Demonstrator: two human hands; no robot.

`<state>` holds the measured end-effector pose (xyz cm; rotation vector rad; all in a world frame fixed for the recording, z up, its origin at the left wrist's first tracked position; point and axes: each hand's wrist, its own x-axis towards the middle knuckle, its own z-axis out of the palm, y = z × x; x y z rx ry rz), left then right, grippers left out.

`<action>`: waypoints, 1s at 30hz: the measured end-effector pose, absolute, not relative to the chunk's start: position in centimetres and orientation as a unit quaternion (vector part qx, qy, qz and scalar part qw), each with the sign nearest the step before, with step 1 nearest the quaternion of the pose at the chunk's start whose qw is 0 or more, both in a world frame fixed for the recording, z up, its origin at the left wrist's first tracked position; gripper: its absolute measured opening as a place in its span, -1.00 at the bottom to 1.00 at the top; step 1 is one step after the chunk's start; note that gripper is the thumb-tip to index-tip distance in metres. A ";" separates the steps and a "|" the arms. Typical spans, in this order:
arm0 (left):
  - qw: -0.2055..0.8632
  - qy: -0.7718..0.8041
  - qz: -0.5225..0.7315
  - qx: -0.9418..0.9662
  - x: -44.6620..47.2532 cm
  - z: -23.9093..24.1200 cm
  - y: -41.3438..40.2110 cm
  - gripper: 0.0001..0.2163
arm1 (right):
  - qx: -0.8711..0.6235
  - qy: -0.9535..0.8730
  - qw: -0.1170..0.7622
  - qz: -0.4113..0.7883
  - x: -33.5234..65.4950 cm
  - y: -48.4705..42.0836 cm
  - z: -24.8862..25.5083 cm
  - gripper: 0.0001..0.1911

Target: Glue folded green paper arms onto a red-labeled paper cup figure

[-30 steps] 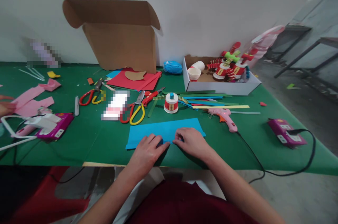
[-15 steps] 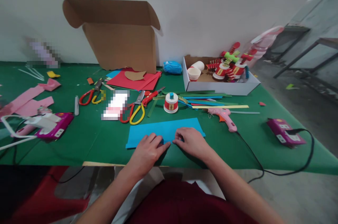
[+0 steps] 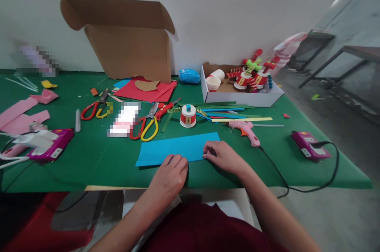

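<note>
A blue sheet of paper [image 3: 175, 147] lies flat on the green tabletop in front of me, its long near edge toward my body. My left hand [image 3: 173, 170] is closed at the middle of that edge, knuckles up, with its thumb hidden. At the sheet's right end my right hand [image 3: 221, 155] pinches the near edge between thumb and curled fingers. Just beyond the sheet stands an upside-down paper cup [image 3: 188, 119] with a red band, a small blue piece on top and folded paper springs at its sides.
Left of the cup lie scissors [image 3: 150, 123] and another pair [image 3: 96, 105]. A pink glue gun [image 3: 246, 130], its cord trailing to a purple power strip [image 3: 310, 146], is on the right. Paper strips [image 3: 228, 113] and a white box [image 3: 243, 99] of cup figures sit behind.
My right hand has slid right along the paper's near edge, and the hands are farther apart. My left hand's fingers have drawn together. The view has shifted slightly.
</note>
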<state>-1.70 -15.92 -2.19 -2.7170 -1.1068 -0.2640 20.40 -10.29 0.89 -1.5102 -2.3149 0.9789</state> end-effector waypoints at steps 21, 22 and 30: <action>0.092 -0.412 -0.031 -0.906 0.0 -2.4 -16.9 -0.62 | -0.528 -0.786 0.098 0.307 20.6 -10.4 0.9 -0.98; 0.089 -0.414 -0.029 -0.906 0.1 -2.4 -16.9 -0.62 | -0.528 -0.787 0.098 0.302 20.6 -10.4 0.9 -0.98; 0.102 -0.452 -0.050 -0.885 0.6 -2.0 -17.1 -0.66 | -0.521 -0.775 0.136 0.331 23.1 -10.3 0.6 -0.93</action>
